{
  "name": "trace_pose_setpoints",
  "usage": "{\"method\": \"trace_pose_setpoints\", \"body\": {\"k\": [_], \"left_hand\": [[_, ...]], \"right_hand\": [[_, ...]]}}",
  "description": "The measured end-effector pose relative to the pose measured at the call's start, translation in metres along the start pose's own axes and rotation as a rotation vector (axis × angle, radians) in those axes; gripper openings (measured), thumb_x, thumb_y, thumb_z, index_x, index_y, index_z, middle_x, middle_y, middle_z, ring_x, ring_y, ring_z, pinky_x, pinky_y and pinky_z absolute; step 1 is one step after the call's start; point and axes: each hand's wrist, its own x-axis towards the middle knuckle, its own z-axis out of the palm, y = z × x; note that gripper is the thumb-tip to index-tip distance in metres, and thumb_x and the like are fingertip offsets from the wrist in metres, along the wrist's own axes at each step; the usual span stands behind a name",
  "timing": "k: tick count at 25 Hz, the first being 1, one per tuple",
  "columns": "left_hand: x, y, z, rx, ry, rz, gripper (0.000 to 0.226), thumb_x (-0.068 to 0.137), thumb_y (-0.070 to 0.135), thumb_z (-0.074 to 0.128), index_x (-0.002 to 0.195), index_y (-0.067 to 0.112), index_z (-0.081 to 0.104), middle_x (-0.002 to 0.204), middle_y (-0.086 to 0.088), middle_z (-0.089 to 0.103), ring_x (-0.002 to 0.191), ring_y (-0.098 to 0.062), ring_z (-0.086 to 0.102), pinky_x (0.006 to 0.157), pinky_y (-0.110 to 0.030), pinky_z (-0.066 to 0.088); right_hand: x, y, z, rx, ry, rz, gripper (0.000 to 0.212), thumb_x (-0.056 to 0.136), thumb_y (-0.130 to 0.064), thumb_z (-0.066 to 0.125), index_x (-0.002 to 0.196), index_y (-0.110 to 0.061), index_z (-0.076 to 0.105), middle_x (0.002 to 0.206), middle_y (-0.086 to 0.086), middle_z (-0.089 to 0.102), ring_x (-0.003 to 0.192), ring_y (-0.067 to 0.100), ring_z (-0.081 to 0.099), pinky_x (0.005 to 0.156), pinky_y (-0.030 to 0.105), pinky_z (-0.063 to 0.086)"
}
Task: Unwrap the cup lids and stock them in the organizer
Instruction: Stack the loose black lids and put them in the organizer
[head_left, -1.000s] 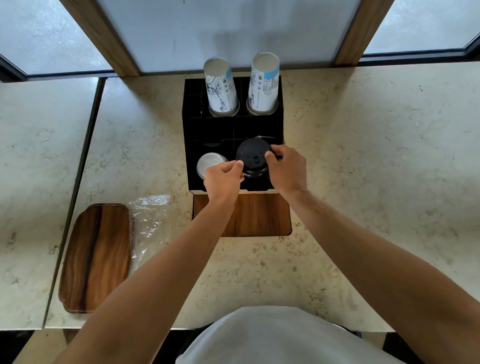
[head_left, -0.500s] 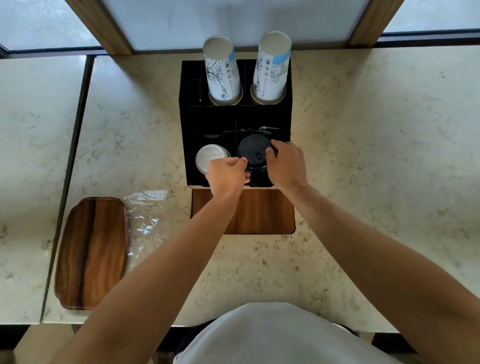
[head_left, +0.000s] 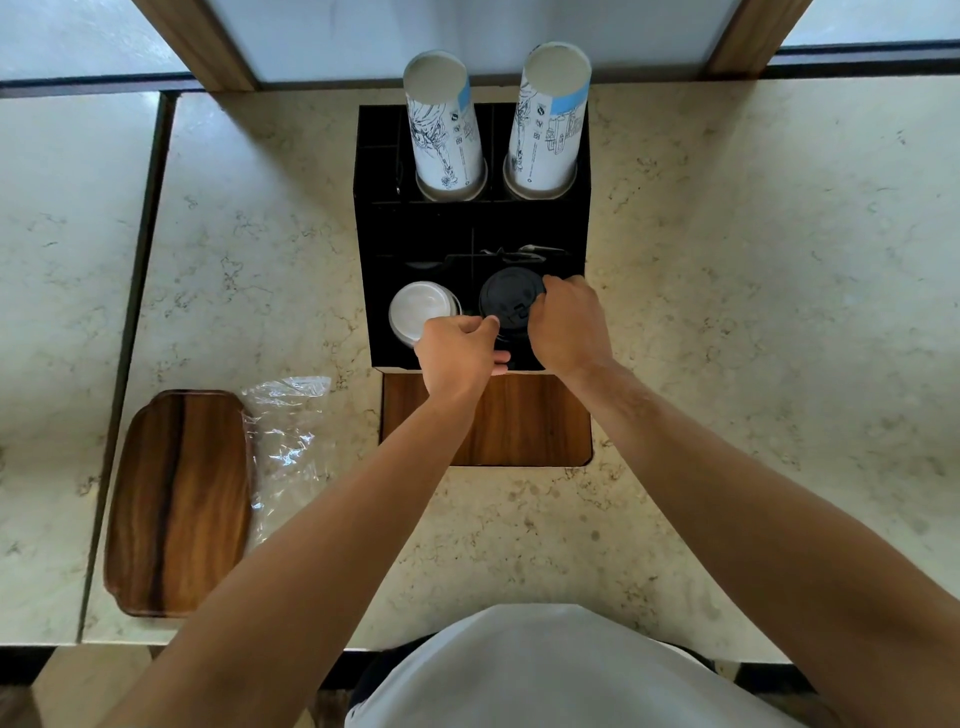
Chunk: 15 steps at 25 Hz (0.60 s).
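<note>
A black organizer (head_left: 374, 291) stands on the marble counter. A stack of black cup lids (head_left: 506, 299) sits in its front right slot. My left hand (head_left: 457, 356) grips the stack's near left side. On the right side, my right hand (head_left: 569, 325) holds the same stack, fingers over its rim. White lids (head_left: 421, 312) fill the front left slot, just left of my left hand. An empty clear plastic wrapper (head_left: 288, 441) lies on the counter to the left.
Two tall stacks of paper cups (head_left: 447, 135) (head_left: 548, 124) rise from the organizer's back slots. A wooden board (head_left: 519, 426) lies under the organizer's front edge. A wooden tray (head_left: 179, 499) rests at the near left, beside a dark counter seam (head_left: 124, 332).
Both hands have kept hold of the black lid stack and lowered it a little into the front right slot. The camera has moved closer over the counter.
</note>
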Motion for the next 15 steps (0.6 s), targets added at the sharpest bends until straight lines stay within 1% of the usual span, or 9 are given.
{"method": "trace_pose_setpoints", "body": {"k": [2, 4, 7, 10, 11, 13, 15], "left_hand": [[-0.0015, -0.0017, 0.0001, -0.015, -0.014, -0.002, 0.019, 0.097, 0.018, 0.070, 0.110, 0.004, 0.075, 0.076, 0.007, 0.070, 0.059, -0.007, 0.075, 0.047, -0.019, 0.055], [-0.0018, -0.0022, -0.0010, -0.022, -0.017, -0.008, 0.018, 0.098, 0.018, 0.069, 0.109, 0.005, 0.075, 0.075, 0.005, 0.071, 0.058, -0.008, 0.075, 0.046, -0.019, 0.055], [-0.0031, -0.0056, -0.0022, -0.019, -0.015, -0.017, 0.017, 0.097, 0.018, 0.070, 0.107, 0.006, 0.075, 0.077, 0.005, 0.072, 0.058, -0.008, 0.075, 0.046, -0.018, 0.055], [-0.0046, -0.0099, -0.0039, -0.024, -0.012, -0.034, 0.015, 0.096, 0.019, 0.071, 0.104, 0.008, 0.076, 0.077, 0.004, 0.073, 0.058, -0.009, 0.075, 0.046, -0.019, 0.056], [-0.0042, -0.0104, -0.0041, -0.031, -0.014, -0.040, 0.014, 0.096, 0.019, 0.071, 0.103, 0.009, 0.076, 0.076, 0.003, 0.074, 0.058, -0.011, 0.075, 0.046, -0.020, 0.056], [-0.0035, -0.0099, -0.0040, -0.040, -0.017, -0.051, 0.014, 0.096, 0.019, 0.071, 0.102, 0.008, 0.077, 0.076, 0.000, 0.075, 0.058, -0.012, 0.076, 0.047, -0.021, 0.057], [-0.0027, -0.0093, -0.0042, -0.037, -0.016, -0.055, 0.014, 0.096, 0.019, 0.071, 0.103, 0.008, 0.077, 0.076, -0.001, 0.075, 0.058, -0.012, 0.075, 0.047, -0.021, 0.057]], "right_hand": [[0.0007, -0.0002, -0.0012, -0.005, -0.015, 0.009, 0.030, 0.103, -0.017, 0.047, 0.123, -0.001, 0.062, 0.119, 0.019, 0.060, 0.088, 0.024, 0.058, 0.071, 0.024, 0.037], [0.0009, -0.0005, -0.0021, -0.014, -0.024, 0.012, 0.025, 0.103, -0.017, 0.047, 0.113, -0.001, 0.063, 0.115, 0.019, 0.060, 0.080, 0.018, 0.049, 0.068, 0.025, 0.036], [-0.0010, 0.0002, -0.0036, -0.023, -0.035, 0.013, 0.023, 0.102, -0.017, 0.048, 0.105, 0.000, 0.064, 0.109, 0.018, 0.061, 0.077, 0.017, 0.047, 0.063, 0.024, 0.035], [-0.0037, 0.0019, -0.0036, -0.041, -0.049, 0.006, 0.022, 0.101, -0.017, 0.049, 0.102, 0.000, 0.064, 0.107, 0.017, 0.061, 0.075, 0.018, 0.046, 0.052, 0.018, 0.025], [-0.0032, 0.0024, -0.0031, -0.043, -0.049, 0.005, 0.022, 0.101, -0.017, 0.049, 0.102, 0.000, 0.064, 0.106, 0.017, 0.061, 0.075, 0.018, 0.046, 0.052, 0.018, 0.025], [-0.0019, 0.0036, -0.0021, -0.041, -0.040, 0.006, 0.023, 0.101, -0.017, 0.049, 0.105, -0.001, 0.065, 0.109, 0.017, 0.062, 0.078, 0.018, 0.048, 0.060, 0.020, 0.032], [-0.0030, 0.0049, -0.0016, -0.031, -0.030, -0.008, 0.026, 0.103, -0.018, 0.048, 0.116, -0.002, 0.065, 0.116, 0.017, 0.062, 0.087, 0.022, 0.056, 0.071, 0.023, 0.038]]}}
